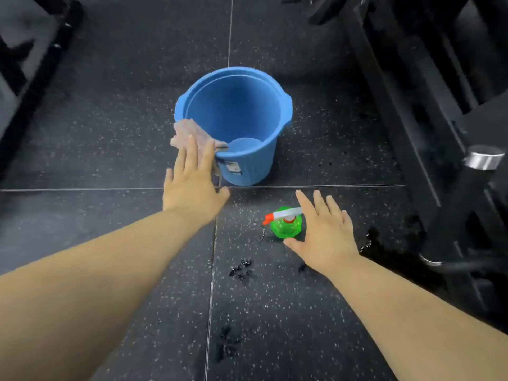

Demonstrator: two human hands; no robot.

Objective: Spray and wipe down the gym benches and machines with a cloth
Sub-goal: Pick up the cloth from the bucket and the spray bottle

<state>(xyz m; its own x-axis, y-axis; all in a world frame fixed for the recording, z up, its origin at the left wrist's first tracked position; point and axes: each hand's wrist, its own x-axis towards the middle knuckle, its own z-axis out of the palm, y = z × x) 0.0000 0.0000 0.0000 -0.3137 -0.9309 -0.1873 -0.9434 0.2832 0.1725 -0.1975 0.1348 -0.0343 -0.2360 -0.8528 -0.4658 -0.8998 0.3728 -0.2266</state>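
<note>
On the bucket (255, 166) rim hangs a cloth (189, 130).

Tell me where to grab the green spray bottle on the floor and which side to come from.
Take the spray bottle by its narrow neck, just under the white trigger head, probably from above and from the right. It stands upright on the floor and its orange nozzle points left, so the right side is free. The right hand is open beside it there.
</note>
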